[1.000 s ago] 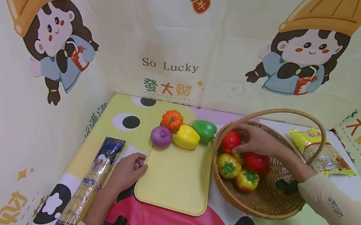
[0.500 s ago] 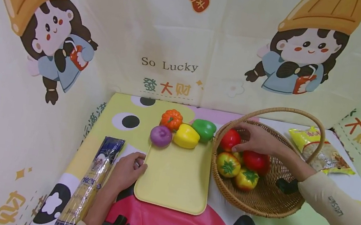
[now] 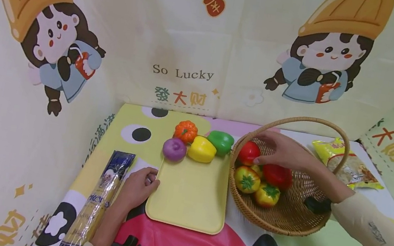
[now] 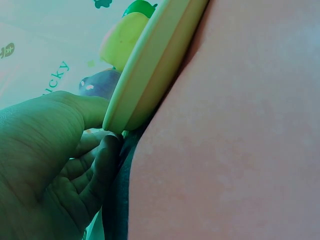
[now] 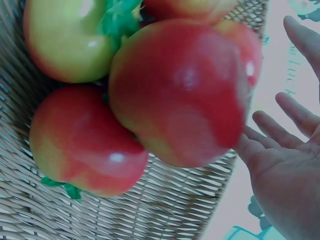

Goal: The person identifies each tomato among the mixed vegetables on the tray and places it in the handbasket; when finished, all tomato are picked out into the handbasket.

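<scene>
My left hand (image 3: pixel 139 187) pinches the left rim of a pale yellow tray (image 3: pixel 188 199), as the left wrist view also shows, with the thumb above and curled fingers below. My right hand (image 3: pixel 285 152) reaches under the handle of a wicker basket (image 3: pixel 302 217), its fingers by a red toy fruit (image 3: pixel 249 153). In the right wrist view this hand (image 5: pixel 290 160) is spread, and nothing is seen in its palm. Around it in the basket are a large red fruit (image 3: pixel 276 176) and yellow-red fruits (image 3: pixel 247 180) with green leafy tops.
Behind or at the tray's far edge stand an orange pumpkin (image 3: pixel 185 131), a purple onion-like vegetable (image 3: pixel 174 150), a yellow pepper (image 3: pixel 202 149) and a green pepper (image 3: pixel 220 143). A pasta packet (image 3: pixel 95 206) lies left; a yellow snack bag (image 3: pixel 349 164) lies behind the basket.
The head view has shifted slightly. My right forearm has swung a little to the right, while the right hand stays by the red fruit. The left hand stays on the tray rim.
</scene>
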`<state>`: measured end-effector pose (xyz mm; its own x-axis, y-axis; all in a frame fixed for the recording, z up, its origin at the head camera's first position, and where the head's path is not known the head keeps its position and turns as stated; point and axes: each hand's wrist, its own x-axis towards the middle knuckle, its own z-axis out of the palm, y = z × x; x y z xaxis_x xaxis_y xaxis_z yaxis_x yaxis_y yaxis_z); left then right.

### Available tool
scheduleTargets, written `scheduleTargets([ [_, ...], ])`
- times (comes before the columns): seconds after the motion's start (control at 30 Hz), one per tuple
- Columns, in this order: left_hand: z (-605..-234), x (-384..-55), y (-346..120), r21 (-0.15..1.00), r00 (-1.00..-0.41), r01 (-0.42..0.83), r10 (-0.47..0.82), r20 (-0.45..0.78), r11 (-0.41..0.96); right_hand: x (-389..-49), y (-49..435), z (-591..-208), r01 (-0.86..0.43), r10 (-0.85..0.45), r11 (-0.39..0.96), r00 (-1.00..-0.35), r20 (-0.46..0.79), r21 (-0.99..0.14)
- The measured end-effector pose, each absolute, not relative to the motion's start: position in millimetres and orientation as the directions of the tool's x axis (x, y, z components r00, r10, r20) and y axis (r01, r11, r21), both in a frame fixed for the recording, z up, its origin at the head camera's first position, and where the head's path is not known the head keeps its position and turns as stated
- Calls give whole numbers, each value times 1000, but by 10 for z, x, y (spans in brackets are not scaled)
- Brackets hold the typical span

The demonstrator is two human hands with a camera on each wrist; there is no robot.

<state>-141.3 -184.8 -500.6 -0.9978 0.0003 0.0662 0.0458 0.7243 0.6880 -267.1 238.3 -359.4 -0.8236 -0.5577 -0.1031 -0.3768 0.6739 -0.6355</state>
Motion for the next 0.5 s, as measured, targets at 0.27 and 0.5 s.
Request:
scheduleTargets([
  [0.27,-5069,-1476,-1871,689,-997,62,8,82,722,-2366,2482,-3390,-419,-530,704,-848,-31,-573],
  [0.5,-5079,-1515,-1882,691,-996,71,17,85,719,-2058,2606,-3226,-492,-559,654,-826,70,-575],
])
